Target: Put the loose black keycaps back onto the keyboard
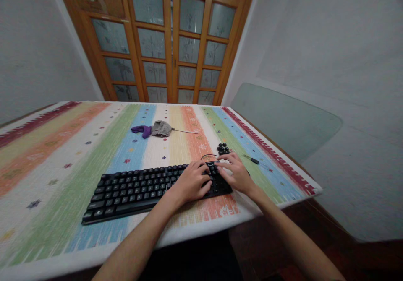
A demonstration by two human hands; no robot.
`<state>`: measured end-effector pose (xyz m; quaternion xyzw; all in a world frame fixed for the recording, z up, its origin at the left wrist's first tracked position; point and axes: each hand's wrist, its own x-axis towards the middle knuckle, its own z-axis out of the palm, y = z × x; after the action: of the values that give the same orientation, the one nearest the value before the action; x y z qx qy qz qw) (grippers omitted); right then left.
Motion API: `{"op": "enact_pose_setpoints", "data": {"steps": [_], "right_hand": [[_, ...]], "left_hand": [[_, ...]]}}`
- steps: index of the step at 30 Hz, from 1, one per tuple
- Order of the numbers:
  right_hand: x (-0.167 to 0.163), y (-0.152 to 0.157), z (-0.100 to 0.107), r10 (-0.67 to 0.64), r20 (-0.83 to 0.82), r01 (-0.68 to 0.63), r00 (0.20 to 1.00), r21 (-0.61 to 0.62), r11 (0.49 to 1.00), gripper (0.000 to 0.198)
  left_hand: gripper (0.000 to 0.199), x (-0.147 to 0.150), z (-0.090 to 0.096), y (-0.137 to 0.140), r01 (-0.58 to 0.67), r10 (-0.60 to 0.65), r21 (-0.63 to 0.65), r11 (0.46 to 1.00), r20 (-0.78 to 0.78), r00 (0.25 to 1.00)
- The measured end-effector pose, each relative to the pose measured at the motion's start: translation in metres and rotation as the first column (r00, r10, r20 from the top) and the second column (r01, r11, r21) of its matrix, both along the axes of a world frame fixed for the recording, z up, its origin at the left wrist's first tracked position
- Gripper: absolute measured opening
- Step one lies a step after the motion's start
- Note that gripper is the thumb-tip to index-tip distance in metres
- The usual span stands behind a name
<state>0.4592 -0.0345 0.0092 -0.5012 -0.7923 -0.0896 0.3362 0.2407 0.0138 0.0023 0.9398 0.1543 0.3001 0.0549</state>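
A black keyboard [135, 191] lies at a slant near the table's front edge. Over its right part rests my left hand [193, 181], fingers bent and apart, touching the keys. My right hand [236, 174] reaches onto the keyboard's upper right corner. Its fingers are spread, with the thumb and fingertips on or just above the keys there. My hands cover part of the number pad, so exactly which keys they touch is hidden. Just beyond my right hand sits a small cluster of loose black keycaps [223, 149]. A thin tool with a black handle [254, 160] lies to their right.
A striped tablecloth [78, 155] covers the table. Farther back lie a crumpled grey cloth [162, 128], a purple cloth piece [143, 131] and a thin rod [185, 131]. A dark cable [206, 155] curves behind the keyboard. Wooden glazed doors [171, 42] stand beyond; a wall is at right.
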Motion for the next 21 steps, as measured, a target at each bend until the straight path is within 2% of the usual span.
{"op": "enact_pose_setpoints", "data": {"steps": [4, 6, 13, 21], "right_hand": [[0.044, 0.049, 0.009, -0.162, 0.012, 0.162, 0.987, -0.082, 0.983, 0.022], [0.062, 0.073, 0.011, -0.234, 0.114, 0.252, 0.966, -0.19, 0.949, 0.025], [0.092, 0.128, 0.018, -0.139, 0.232, 0.217, 0.963, -0.355, 0.909, 0.022], [0.097, 0.151, 0.012, -0.072, 0.264, 0.189, 0.962, -0.453, 0.871, 0.018]], "left_hand": [[0.015, -0.001, 0.0, 0.001, 0.002, -0.002, -0.01, 1.0, -0.002, 1.0], [0.015, -0.002, 0.0, 0.001, -0.007, 0.007, -0.007, 1.0, 0.004, 1.0], [0.014, -0.004, -0.001, 0.004, -0.03, 0.03, 0.01, 0.999, -0.019, 0.999], [0.015, -0.004, 0.001, 0.001, -0.031, 0.032, 0.011, 0.999, -0.049, 0.998]]}}
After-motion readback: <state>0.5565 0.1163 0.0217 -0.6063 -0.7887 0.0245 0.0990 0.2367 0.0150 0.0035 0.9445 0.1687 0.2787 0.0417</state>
